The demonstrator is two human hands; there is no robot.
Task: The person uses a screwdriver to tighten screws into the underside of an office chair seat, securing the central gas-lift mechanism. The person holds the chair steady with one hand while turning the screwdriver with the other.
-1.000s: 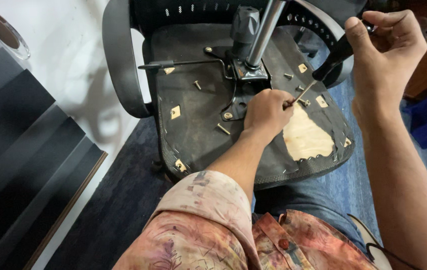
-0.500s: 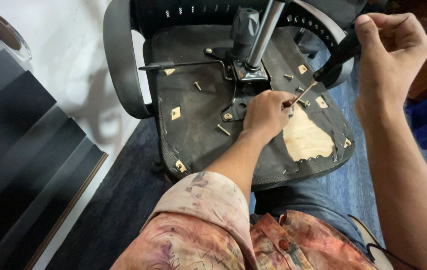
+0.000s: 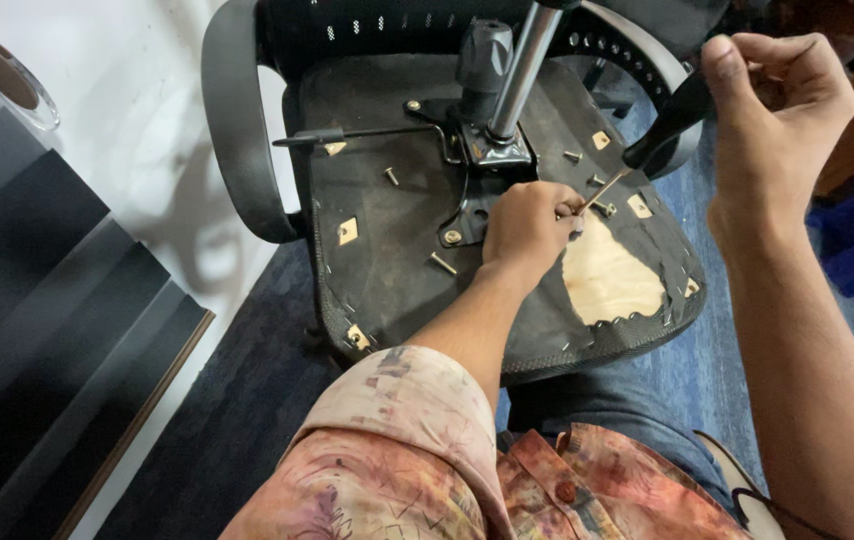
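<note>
Head view: the chair (image 3: 417, 250) lies upturned, seat underside facing me, black fabric stapled over plywood with one bare wood patch (image 3: 609, 280) near the right edge. A chrome gas column (image 3: 519, 75) rises from the black mounting plate (image 3: 477, 170). Loose bolts (image 3: 442, 263) rest on the underside. My left hand (image 3: 527, 225) sits on the seat beside the plate, fingers pinched on the thin metal shaft of a screwdriver (image 3: 607, 188). My right hand (image 3: 777, 110) is raised over the right armrest, fingers closed around the tool's dark handle. Against the frame half a second ago, the right hand stands slightly higher; the left hand and chair are unchanged.
</note>
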